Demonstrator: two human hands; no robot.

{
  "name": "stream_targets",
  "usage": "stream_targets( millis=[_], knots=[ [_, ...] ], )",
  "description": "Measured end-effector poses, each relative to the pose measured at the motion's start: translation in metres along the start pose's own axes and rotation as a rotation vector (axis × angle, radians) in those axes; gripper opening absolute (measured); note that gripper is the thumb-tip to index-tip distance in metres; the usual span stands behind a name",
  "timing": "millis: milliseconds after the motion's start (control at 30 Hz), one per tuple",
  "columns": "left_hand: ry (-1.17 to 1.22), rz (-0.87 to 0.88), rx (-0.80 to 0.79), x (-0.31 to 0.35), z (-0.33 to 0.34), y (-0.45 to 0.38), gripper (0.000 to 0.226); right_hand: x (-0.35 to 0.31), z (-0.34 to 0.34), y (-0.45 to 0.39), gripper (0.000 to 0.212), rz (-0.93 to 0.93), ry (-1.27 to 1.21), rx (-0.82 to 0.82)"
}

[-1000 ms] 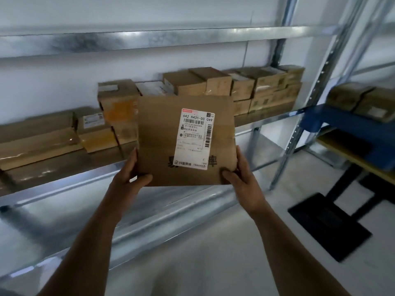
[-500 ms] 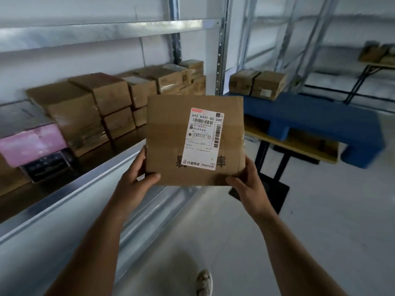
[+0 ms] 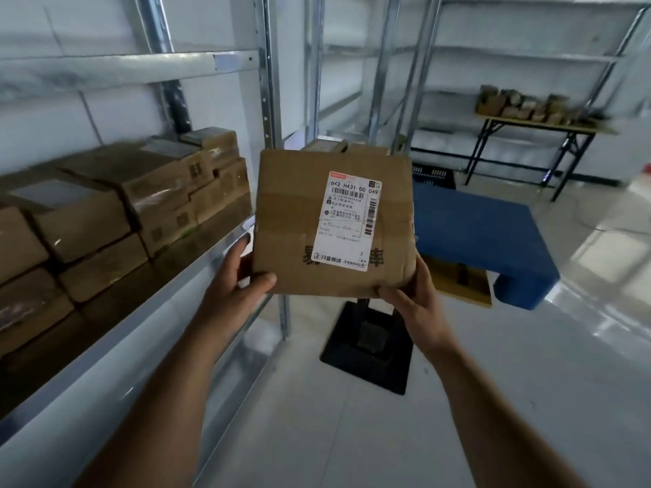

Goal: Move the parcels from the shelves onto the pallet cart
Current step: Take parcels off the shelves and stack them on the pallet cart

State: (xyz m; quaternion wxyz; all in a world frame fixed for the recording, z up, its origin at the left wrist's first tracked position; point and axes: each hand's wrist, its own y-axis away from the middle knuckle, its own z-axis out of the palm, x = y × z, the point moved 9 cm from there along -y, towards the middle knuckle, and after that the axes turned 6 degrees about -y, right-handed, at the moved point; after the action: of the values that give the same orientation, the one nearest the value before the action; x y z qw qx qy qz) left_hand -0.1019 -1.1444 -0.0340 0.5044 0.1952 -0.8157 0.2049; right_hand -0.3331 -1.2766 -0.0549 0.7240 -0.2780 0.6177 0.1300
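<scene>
the left hand (image 3: 235, 289) grips the lower left corner of a flat brown cardboard parcel with a white shipping label (image 3: 333, 225), thumb curled over its front face and fingers behind the edge; the right hand (image 3: 415, 304) grips the lower right corner the same way, thumb on the front near the bottom edge; the parcel is held upright in the air at chest height, between both hands, its label facing the camera and touching nothing else; just left of the left hand runs the front rail of a grey metal shelf rack (image 3: 148, 322), and on that shelf lie stacked brown cardboard boxes wrapped in clear tape (image 3: 141, 202), two and three high, reaching back to the rack's upright post; behind the parcel, partly hidden by it, stands a blue pallet cart deck (image 3: 472, 234) with a yellow board under it, and the tops of two more brown boxes on the cart (image 3: 324, 146) show just above the parcel's upper edge; a black square base plate (image 3: 366, 350) sits on the pale floor below the parcel; far back right, a folding table with a yellow top (image 3: 539, 123) carries a blurred row of small boxes; compared with half a second ago the view has swung right, so the shelf boxes lie further left and the cart is now straight behind the parcel; the grip of both hands is unchanged.
</scene>
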Motion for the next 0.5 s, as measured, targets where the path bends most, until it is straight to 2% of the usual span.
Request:
stream_targets(
  millis=[167,367,500],
  knots=[
    [0.005,0.06,-0.079,0.013,0.045,-0.08,0.053,0.01,-0.047,-0.05,0.076,-0.007,0.026,0.128],
    [-0.023,0.127,-0.217,0.029,0.133,-0.166,0.046,0.02,-0.128,-0.092,0.073,0.023,0.104,0.279],
    [-0.15,0.159,-0.257,0.042,0.2,-0.226,0.041,0.039,-0.191,-0.135,0.059,0.054,0.114,0.336]
  ],
)
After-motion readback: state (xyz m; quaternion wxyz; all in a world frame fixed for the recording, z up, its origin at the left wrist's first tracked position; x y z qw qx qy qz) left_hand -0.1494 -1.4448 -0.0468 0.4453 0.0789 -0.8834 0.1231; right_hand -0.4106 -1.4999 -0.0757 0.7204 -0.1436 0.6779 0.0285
